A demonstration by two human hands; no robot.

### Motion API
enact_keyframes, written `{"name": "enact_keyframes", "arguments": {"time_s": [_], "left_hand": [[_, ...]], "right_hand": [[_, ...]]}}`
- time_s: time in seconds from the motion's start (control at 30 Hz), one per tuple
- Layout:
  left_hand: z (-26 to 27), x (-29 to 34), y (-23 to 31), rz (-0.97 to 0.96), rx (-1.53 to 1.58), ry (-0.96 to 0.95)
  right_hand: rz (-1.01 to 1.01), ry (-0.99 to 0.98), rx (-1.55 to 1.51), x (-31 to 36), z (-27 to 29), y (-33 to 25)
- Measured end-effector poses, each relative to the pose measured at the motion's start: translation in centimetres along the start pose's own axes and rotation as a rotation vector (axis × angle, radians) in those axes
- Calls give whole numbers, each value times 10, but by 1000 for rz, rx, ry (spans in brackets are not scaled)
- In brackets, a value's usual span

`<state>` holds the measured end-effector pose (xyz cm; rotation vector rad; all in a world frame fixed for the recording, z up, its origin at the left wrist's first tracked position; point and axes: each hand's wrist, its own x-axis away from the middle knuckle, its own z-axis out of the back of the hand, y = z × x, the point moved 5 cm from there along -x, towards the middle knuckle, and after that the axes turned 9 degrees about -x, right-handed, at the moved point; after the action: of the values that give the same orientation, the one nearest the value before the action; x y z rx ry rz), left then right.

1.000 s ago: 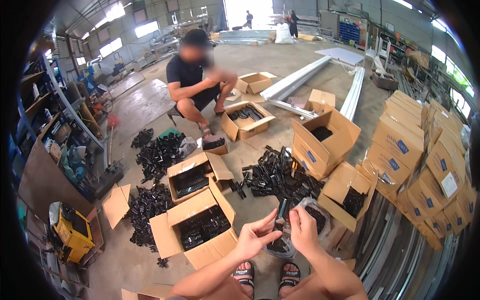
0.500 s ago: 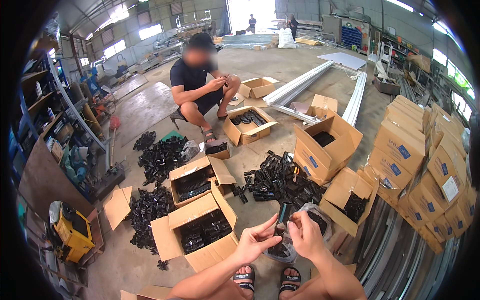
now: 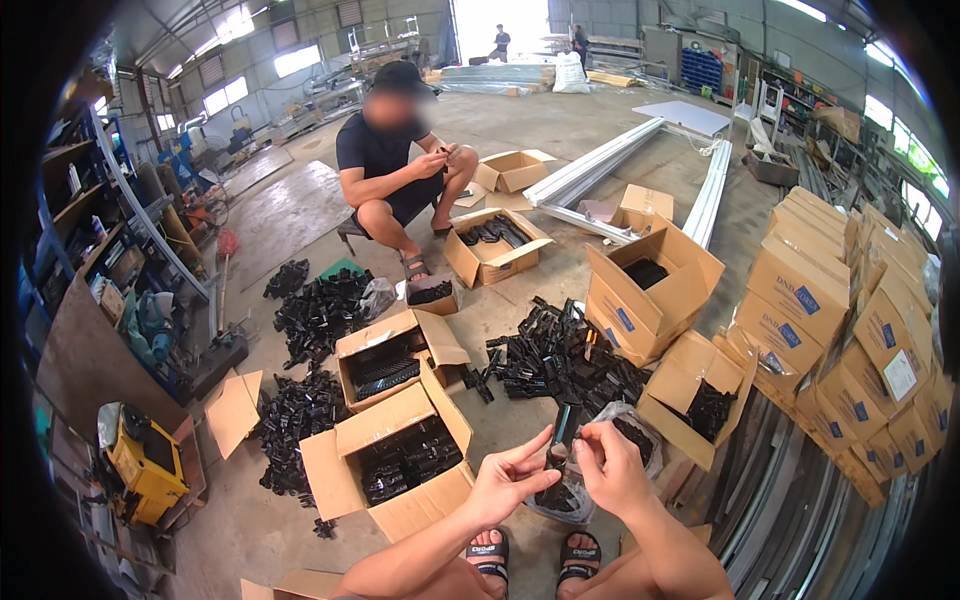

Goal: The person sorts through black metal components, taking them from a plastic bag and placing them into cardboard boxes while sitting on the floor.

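Observation:
My left hand (image 3: 512, 477) holds a long black plastic part (image 3: 566, 424) upright between thumb and fingers, in front of my knees. Close against its right side, my right hand (image 3: 612, 468) is closed in a pinch; whatever lies between those fingertips is too small to make out. Below the hands is a clear plastic bag (image 3: 572, 513) with dark pieces in it. Just beyond them spreads a loose heap of black plastic parts (image 3: 560, 355). To the left, an open cardboard box (image 3: 425, 508) is filled with similar parts.
A co-worker (image 3: 385, 160) sits on a low stool beyond the heaps, handling a small dark piece. More open boxes (image 3: 640, 315) stand around. Stacked sealed cartons (image 3: 800, 290) and long metal profiles (image 3: 770, 520) line the right. A yellow machine (image 3: 147, 465) stands left.
The view has shifted very slightly. Both hands keep almost the same pose around the black plastic part. A distant person at the back has turned or moved a little.

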<state>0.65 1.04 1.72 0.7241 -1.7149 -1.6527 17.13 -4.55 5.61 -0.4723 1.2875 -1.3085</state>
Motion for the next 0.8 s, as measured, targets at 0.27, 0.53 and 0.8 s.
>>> {"name": "enact_keyframes", "arguments": {"time_s": [0.27,0.53,0.8], "left_hand": [[0,3,7,-12,13,15],[-4,-1,2,-14,146,-21],[-2,1,0,-32,118,-55]], "right_hand": [[11,44,-36,-1,1,-10],[84,11,41,0,0,5],[70,51,-16,0,1,4]]}}
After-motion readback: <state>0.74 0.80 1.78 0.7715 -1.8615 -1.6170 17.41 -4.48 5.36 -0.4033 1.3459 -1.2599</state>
